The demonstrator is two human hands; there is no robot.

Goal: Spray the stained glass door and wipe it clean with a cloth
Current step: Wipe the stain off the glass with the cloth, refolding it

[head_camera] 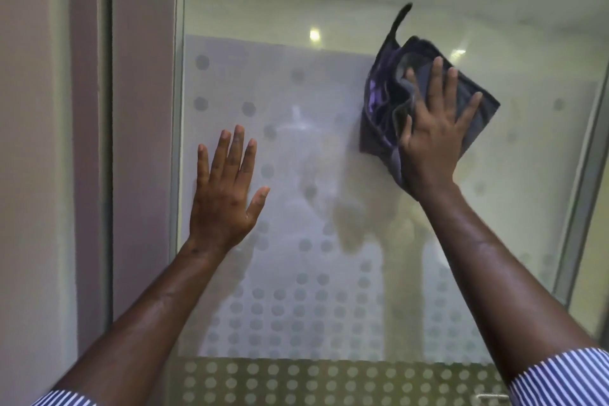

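Striped sleeves (560,376); rumpled dk-purple cloth (379,115) on dot-frosted glass door (296,194)

Purple-grey cloth (389,102); dotted glass door (296,300)

We read this as an indoor office or commercial space; can't pin it tighter. Evidence: glass door (329,175) covered in frosted dot-pattern film (296,306), slim metal frame (583,208) on its right, plain mauve wall panel (141,109) left, a ceiling light (314,34) glowing beyond the glass, pale walls there.
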